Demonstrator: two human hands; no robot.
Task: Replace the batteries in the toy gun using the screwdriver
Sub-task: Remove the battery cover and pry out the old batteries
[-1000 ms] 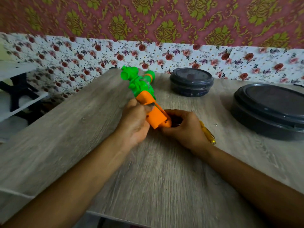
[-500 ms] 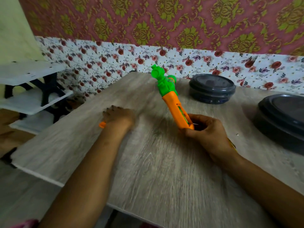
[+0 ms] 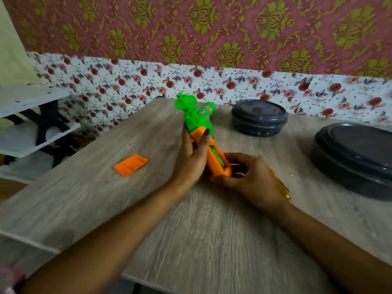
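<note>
Orange-green toy gun (image 3: pixel 201 136) tilted mid-table (image 3: pixel 212 240), compartment open; left hand (image 3: pixel 192 158) wraps its barrel, right hand (image 3: pixel 250 179) grips its butt. Orange cover (image 3: pixel 131 164) lies towards left edge. Two dark lidded containers (image 3: pixel 259 117) near far-right edge.

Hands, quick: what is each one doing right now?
Left hand: closed around the toy gun, thumb on its orange body.
Right hand: gripping the toy gun's lower end, yellow screwdriver tucked under it.
</note>
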